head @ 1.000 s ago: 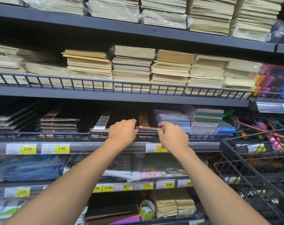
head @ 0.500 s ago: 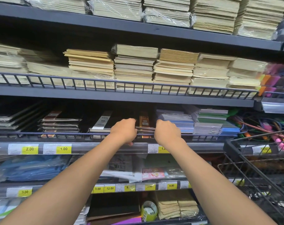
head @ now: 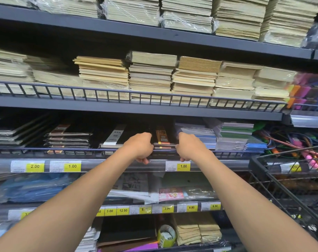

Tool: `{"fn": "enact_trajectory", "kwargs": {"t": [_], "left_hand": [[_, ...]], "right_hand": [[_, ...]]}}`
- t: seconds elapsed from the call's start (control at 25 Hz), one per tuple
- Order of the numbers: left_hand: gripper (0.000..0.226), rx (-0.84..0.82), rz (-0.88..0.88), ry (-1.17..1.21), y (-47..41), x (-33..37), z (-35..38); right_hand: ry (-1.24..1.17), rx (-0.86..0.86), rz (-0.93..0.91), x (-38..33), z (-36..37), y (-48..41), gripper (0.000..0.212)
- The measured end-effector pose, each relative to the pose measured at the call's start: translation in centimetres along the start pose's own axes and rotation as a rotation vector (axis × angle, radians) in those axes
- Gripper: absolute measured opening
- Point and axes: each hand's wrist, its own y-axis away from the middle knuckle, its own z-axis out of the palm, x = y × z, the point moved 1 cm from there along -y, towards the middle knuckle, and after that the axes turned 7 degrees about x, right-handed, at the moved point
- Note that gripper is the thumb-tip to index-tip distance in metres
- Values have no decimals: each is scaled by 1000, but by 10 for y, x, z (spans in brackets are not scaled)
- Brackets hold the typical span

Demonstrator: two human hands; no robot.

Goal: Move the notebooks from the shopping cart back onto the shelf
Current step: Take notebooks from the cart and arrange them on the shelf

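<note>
A small stack of black notebooks with an orange label [head: 163, 140] lies on the middle shelf [head: 118, 164], just behind its wire front rail. My left hand [head: 139, 147] grips the stack's left side and my right hand [head: 188, 147] grips its right side, fingers curled under the near edge by the rail. The black wire shopping cart [head: 289, 186] stands at the right; its inside is mostly out of view.
More black notebooks [head: 69, 137] and a banded one [head: 116, 137] lie left of the stack, blue and green notebooks [head: 232, 137] to its right. Tan paper stacks [head: 151, 75] fill the shelf above. Coloured cords [head: 299, 146] hang beyond the cart.
Both hands have closed in on the stack's two sides and dropped slightly toward the rail; the stack has settled onto the shelf between them.
</note>
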Motion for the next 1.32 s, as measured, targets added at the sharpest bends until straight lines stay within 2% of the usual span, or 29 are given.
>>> {"fn": "enact_trajectory", "kwargs": {"t": [0.08,0.28,0.56,0.64,0.84,1.04,1.32], "left_hand": [[42,12,1,-56,-1,1,3],[33,-16,3,-49,-5,6,8],[4,22,-8,-160,-8,10,19],[5,31,-47,-109,-10,8,23],[47,75,-68,78,-7,6,24],[48,101,-64,124,1,3,22],[38,139,-42,20,3,3,23]], "right_hand": [[-17,-9,-27,0,1,4,46],[-78,23,-44,7,2,7,46],[1,85,-111,6,11,9,34],[-21,74,-114,7,13,9,33],[-107,29,-96,18,11,9,39],[-129,22,-60,18,11,8,40],[-111,37,-54,16,15,13,44]]}}
